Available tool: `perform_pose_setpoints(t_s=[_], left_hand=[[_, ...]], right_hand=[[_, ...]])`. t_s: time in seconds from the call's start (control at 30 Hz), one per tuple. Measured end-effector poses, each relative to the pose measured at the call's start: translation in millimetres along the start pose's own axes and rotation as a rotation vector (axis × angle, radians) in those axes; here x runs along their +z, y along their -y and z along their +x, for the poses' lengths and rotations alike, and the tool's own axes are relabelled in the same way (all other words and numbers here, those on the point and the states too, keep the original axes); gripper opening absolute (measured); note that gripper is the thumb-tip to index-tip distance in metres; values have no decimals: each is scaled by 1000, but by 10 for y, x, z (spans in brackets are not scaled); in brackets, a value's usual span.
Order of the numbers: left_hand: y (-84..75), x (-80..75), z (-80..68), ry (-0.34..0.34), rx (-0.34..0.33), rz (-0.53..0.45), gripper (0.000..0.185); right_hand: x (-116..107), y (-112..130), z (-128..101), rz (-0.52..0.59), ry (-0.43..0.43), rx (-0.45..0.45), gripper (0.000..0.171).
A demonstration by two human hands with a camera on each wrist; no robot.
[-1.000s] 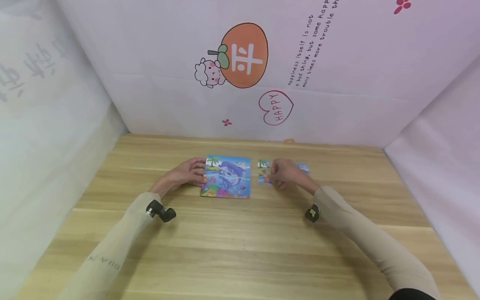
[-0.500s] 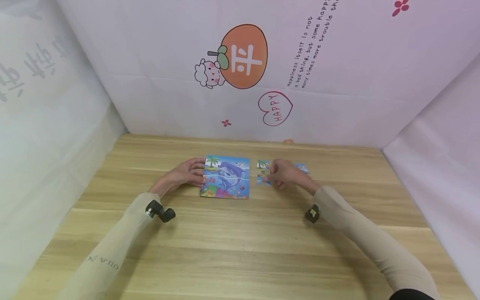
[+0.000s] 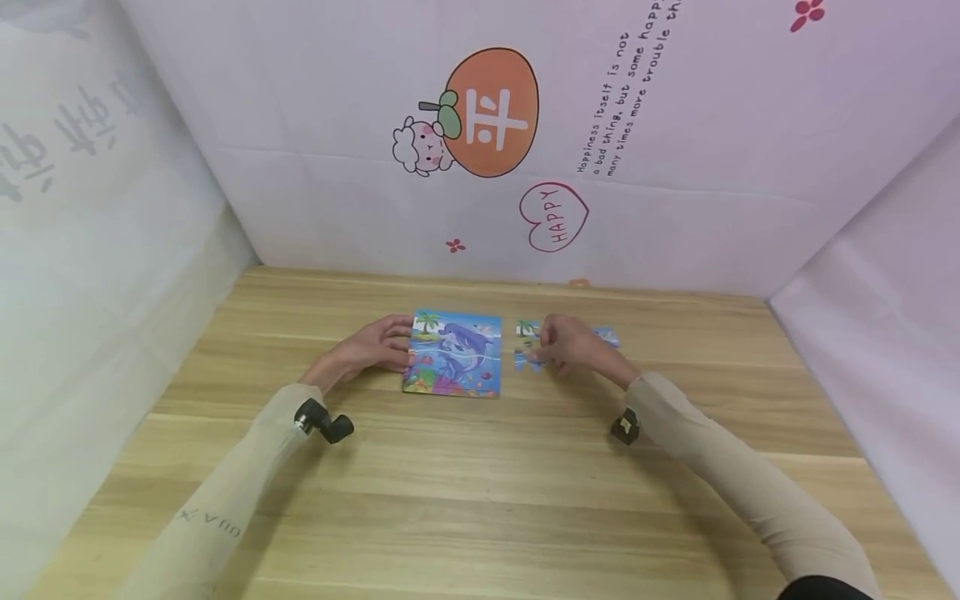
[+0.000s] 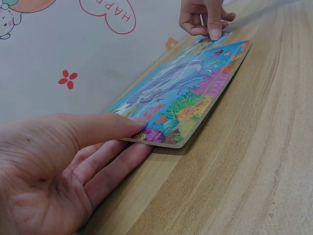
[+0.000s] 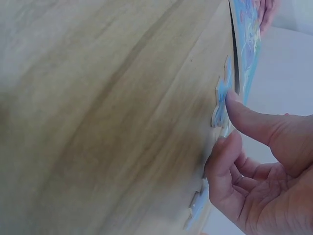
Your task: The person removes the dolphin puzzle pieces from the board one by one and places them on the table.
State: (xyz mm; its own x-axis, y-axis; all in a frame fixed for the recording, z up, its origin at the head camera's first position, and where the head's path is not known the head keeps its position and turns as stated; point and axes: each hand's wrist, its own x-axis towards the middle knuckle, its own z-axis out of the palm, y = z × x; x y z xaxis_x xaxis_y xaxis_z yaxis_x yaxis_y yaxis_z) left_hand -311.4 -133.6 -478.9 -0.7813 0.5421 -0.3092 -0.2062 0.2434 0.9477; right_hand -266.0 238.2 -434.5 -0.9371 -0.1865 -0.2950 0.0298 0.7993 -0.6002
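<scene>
Pale table wood (image 3: 465, 500) lies nearest us; beyond, the left hand (image 3: 370, 343) grips the dolphin board (image 3: 457, 357) and, right of that, the right hand (image 3: 576, 343) has its thumb on a puzzle piece (image 5: 219, 107), pinched or not we cannot tell. Little has shifted this second; work there seems mid-step.

Dolphin picture board (image 3: 453, 354), face up, loose puzzle pieces (image 5: 221, 100) beside it

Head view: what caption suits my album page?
The left hand grips a dolphin picture while the right hand touches a puzzle piece.
</scene>
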Motion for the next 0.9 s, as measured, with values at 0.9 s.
perform_pose_setpoints(t_s=[0.9], left_hand=[[-14,-2,-5,11,8,8,88]], right_hand=[[378,704,196,-76,-33,-369,41]])
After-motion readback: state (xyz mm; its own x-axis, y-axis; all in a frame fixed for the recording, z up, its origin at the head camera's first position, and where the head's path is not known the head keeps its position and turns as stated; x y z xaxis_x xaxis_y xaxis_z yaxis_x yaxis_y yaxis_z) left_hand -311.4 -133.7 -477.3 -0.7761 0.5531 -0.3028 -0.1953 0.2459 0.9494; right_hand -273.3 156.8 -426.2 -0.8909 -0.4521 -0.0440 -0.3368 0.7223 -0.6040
